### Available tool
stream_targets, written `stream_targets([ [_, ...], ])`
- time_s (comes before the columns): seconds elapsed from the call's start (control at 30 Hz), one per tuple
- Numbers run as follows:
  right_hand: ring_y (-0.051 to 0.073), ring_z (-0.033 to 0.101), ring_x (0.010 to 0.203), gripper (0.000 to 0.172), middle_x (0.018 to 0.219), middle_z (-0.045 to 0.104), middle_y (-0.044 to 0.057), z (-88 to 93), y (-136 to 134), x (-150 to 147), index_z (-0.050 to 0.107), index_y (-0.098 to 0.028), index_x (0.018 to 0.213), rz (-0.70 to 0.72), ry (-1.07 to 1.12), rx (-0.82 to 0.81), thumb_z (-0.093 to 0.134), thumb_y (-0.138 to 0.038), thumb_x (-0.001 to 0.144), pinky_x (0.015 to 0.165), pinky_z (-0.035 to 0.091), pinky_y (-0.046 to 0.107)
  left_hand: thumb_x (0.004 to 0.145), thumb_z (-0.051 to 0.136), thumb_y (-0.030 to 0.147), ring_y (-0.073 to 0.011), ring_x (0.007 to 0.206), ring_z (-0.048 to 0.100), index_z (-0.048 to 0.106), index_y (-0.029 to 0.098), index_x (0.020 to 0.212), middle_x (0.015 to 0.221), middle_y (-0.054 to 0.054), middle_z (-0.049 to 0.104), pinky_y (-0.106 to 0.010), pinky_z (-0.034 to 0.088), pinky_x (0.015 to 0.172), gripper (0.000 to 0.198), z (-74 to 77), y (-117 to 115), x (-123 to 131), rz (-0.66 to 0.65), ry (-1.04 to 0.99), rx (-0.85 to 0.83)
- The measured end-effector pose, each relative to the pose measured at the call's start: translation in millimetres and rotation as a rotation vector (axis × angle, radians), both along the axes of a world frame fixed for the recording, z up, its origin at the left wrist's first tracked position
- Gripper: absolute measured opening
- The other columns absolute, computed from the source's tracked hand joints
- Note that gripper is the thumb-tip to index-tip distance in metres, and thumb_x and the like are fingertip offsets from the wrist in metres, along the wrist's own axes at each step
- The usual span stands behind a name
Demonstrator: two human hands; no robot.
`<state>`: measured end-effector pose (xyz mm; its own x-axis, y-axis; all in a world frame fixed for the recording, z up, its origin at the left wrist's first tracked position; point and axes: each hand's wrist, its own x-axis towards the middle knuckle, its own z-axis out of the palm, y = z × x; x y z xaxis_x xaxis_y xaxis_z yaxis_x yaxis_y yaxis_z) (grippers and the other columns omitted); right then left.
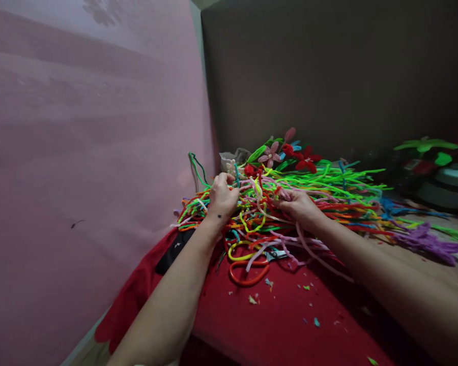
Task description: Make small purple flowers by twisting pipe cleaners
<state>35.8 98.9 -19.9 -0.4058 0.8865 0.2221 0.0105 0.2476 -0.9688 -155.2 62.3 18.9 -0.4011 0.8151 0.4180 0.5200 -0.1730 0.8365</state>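
A big tangle of fuzzy pipe cleaners (351,193) in green, red, orange, pink and yellow covers the far part of a red cloth (275,315). My left hand (223,195) is over the left part of the tangle, its fingers curled; what it holds, if anything, is hidden. On the right, my right hand (297,206) pinches a pink pipe cleaner (283,194) at the tangle's near side. Scissors (248,274) with red and yellow handles lie just below and between the hands.
Pipe-cleaner flowers (306,160) stand behind the tangle. A dark object (173,252) lies beside my left forearm. To the right are a purple fuzzy piece (429,243) and a pale round container (450,185). A pink wall (99,152) rises at the left; small scraps dot the cloth.
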Motion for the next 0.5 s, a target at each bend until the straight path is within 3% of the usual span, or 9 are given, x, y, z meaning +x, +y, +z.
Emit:
stream_targets([
  [0.07,0.005,0.025,0.048,0.047,0.05,0.034,-0.008,-0.2,0.1,-0.6,0.039,-0.018,0.056,-0.008,0.007,0.014,0.073,-0.05,0.054,0.047,0.022,0.023,0.066,0.054,0.017,-0.0075,0.056,0.049,0.06,0.014,0.074,0.069,0.001,0.056,-0.018,0.034,0.049,0.011,4.2,-6.9,1.9,-0.036,0.223,-0.026],
  [0.17,0.006,0.026,0.048,0.047,0.05,0.035,-0.008,-2.1,1.4,-1.5,0.04,-0.018,0.056,0.007,0.018,0.035,0.072,-0.052,0.054,0.048,0.023,0.023,0.07,0.049,0.026,-0.0081,0.05,0.044,0.065,0.014,0.067,0.054,0.002,0.051,-0.019,0.03,0.047,0.02,4.5,-13.4,7.9,-0.347,0.383,-0.267],
  [0.23,0.006,0.026,0.048,0.046,0.05,0.035,-0.007,-4.5,2.7,-1.8,0.04,-0.018,0.056,0.007,0.02,0.037,0.071,-0.051,0.055,0.047,0.022,0.022,0.07,0.047,0.026,-0.0078,0.048,0.042,0.066,0.014,0.065,0.05,0.002,0.05,-0.019,0.028,0.046,0.023,2.7,-14.4,10.5,-0.427,0.426,-0.358],
  [0.37,0.007,0.031,0.047,0.039,0.049,0.04,-0.007,-11.1,7.8,-0.9,0.045,-0.017,0.056,-0.07,-0.001,0.03,0.071,-0.047,0.055,0.047,0.025,0.022,0.069,0.047,0.026,-0.007,0.046,0.037,0.06,0.014,0.055,0.046,0.003,0.043,-0.019,0.025,0.045,0.022,11.0,-18.8,1.3,-0.328,0.465,-0.344],
  [0.5,0.007,0.035,0.047,0.031,0.049,0.044,-0.006,-17.1,15.4,0.8,0.052,-0.016,0.055,-0.135,0.013,0.006,0.071,-0.04,0.055,0.047,0.026,0.022,0.066,0.053,0.031,-0.0065,0.045,0.034,0.052,0.014,0.047,0.045,0.004,0.037,-0.02,0.022,0.043,0.025,38.4,-40.1,-27.2,-0.228,0.535,-0.372],
])
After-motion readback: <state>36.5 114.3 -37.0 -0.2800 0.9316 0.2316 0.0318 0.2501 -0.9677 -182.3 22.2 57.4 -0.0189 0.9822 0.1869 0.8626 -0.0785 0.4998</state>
